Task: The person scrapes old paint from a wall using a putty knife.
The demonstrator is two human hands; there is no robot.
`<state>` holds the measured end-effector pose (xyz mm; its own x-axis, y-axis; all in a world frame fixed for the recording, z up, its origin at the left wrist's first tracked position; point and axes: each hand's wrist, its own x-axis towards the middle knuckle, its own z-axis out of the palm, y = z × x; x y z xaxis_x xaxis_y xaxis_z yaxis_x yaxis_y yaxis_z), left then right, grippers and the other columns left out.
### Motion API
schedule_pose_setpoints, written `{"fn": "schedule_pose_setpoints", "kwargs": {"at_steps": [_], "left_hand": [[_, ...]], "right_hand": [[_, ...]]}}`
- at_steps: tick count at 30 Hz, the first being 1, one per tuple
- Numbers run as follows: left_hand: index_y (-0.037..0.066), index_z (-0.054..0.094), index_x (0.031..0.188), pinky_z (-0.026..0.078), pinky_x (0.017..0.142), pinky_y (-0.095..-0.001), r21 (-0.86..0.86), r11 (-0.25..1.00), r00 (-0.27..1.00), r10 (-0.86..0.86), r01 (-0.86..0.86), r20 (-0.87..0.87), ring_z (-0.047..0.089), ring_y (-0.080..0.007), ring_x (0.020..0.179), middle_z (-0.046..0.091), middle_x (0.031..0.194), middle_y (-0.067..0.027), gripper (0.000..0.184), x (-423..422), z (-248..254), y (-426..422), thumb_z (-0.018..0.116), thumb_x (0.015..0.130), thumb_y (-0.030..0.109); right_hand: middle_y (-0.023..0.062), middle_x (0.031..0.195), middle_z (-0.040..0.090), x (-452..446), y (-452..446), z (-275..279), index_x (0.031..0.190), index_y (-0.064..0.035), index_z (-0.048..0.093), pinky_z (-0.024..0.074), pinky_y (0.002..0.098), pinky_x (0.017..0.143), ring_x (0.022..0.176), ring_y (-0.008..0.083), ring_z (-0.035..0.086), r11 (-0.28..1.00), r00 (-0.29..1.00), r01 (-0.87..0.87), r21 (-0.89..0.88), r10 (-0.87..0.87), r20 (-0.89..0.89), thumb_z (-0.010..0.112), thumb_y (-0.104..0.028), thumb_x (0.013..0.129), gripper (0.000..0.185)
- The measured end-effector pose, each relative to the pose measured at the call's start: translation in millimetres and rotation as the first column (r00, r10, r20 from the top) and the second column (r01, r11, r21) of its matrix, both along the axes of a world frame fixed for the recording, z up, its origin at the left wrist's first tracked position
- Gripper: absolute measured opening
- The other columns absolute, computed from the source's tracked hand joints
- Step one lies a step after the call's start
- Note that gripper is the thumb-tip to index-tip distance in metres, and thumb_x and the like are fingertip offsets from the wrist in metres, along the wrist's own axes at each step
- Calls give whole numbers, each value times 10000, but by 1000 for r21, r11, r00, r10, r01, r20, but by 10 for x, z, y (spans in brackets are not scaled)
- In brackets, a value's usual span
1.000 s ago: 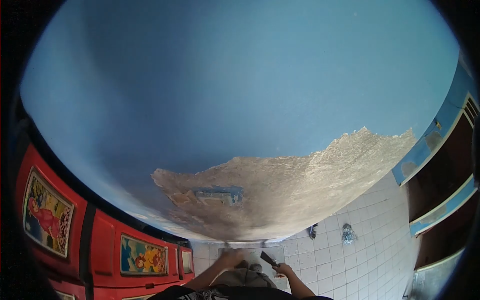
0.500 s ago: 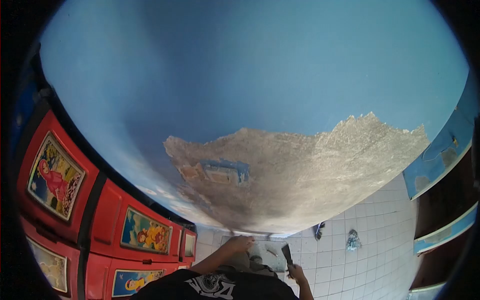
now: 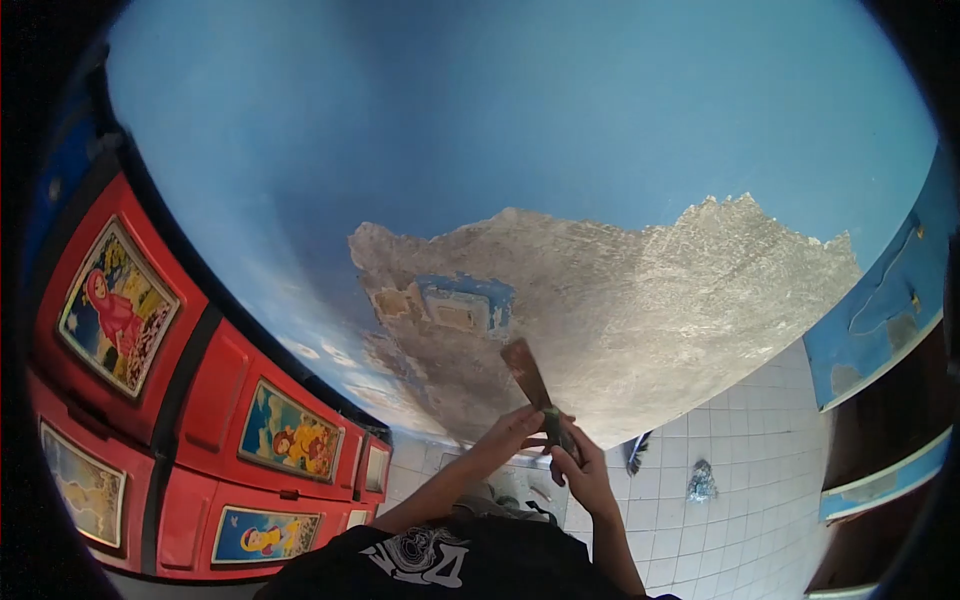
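Observation:
A scraper with a flat, rusty-brown blade (image 3: 527, 372) and a dark handle is held up in front of the wall, blade pointing up and slightly left. My right hand (image 3: 584, 468) is closed around its handle. From the left, my left hand (image 3: 517, 430) meets the same tool, with its fingers closed at the handle near the base of the blade. Behind the tool is a grey, rough patch (image 3: 620, 290) of bared wall with a ragged upper edge. Blue paint (image 3: 560, 120) covers the wall above it.
Red drawers (image 3: 215, 400) with framed pictures stand along the left. A brush-like dark object (image 3: 636, 455) and a crumpled silvery bag (image 3: 702, 482) lie on the white tiled floor (image 3: 735, 435). Blue-edged shelves (image 3: 885, 480) are at the right.
My right hand has raised the scraper up and to the left from beside my body. My left hand has moved up and right to meet it.

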<state>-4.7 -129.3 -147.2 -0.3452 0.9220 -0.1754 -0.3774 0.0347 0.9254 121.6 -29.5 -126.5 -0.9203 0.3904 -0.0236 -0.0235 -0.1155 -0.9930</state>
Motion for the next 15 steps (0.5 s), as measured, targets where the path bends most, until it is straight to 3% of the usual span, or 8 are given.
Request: {"fn": "schedule_pose_setpoints", "kwargs": {"at_steps": [2, 5, 8, 9, 10, 12, 13, 15], "left_hand": [[106, 433, 1165, 348, 959, -377, 358, 934, 961, -111, 14, 252, 396, -222, 1164, 402, 1249, -101, 443, -14, 253, -48, 409, 875, 439], [142, 445, 1133, 315, 988, -402, 518, 856, 859, -262, -4, 439, 292, -217, 1239, 311, 1322, -88, 444, -10, 367, -58, 426, 839, 473], [168, 448, 1117, 279, 1016, -408, 579, 810, 686, -373, -86, 624, 212, -205, 1274, 286, 1336, -69, 452, 158, 525, -33, 443, 811, 500], [102, 569, 850, 452, 839, -367, 367, 902, 554, -191, -226, 810, 500, -208, 1027, 508, 1090, -93, 302, 246, 810, -14, 483, 851, 391], [102, 569, 850, 452, 839, -367, 364, 903, 544, -192, -228, 817, 500, -208, 1027, 508, 1090, -93, 302, 250, 768, 17, 483, 851, 391], [91, 542, 899, 431, 861, -370, 365, 918, 576, -216, -155, 788, 483, -213, 1049, 495, 1110, -101, 316, 258, 744, 57, 475, 854, 396], [86, 528, 924, 420, 871, -372, 372, 924, 630, -240, -85, 739, 474, -215, 1060, 489, 1120, -105, 325, 231, 735, 63, 471, 855, 399], [76, 501, 974, 399, 893, -375, 364, 927, 733, -306, 85, 608, 457, -220, 1083, 477, 1140, -113, 350, 158, 686, 29, 464, 858, 404]], "right_hand": [[55, 766, 504, -43, -3, 277, 1166, 28, 447, 417, 224, 537, 653, 107, 505, 1000, 999, -17, 9, 17, -47, 562, -218, 819, 440], [180, 896, 525, -133, -121, 450, 1057, 49, 526, 379, 319, 841, 997, 255, 474, 977, 825, 188, 100, -102, -555, 589, -296, 759, 460], [138, 870, 537, -241, -241, 623, 823, 28, 590, 372, 354, 856, 993, 275, 476, 941, 714, 261, 213, -40, -699, 537, -457, 763, 492], [119, 681, 545, -340, -332, 777, 604, 10, 540, 430, 333, 741, 810, 255, 548, 904, 655, 354, 239, -57, -753, 498, -513, 762, 548], [119, 681, 545, -409, -356, 770, 604, 10, 540, 430, 333, 741, 810, 255, 548, 903, 664, 353, 242, -59, -746, 498, -513, 762, 548], [203, 757, 573, -526, -344, 732, 748, 63, 607, 421, 405, 779, 792, 271, 565, 927, 410, 236, 291, 176, -895, 497, -298, 767, 378], [203, 757, 573, -585, -346, 888, 748, 63, 607, 421, 405, 779, 792, 271, 565, 926, 422, 236, 296, 177, -889, 497, -298, 767, 378], [107, 541, 486, -661, -341, 1354, 567, 7, 485, 403, 324, 526, 523, 216, 494, 858, 473, 304, 415, 242, -847, 439, -451, 795, 514]]}}
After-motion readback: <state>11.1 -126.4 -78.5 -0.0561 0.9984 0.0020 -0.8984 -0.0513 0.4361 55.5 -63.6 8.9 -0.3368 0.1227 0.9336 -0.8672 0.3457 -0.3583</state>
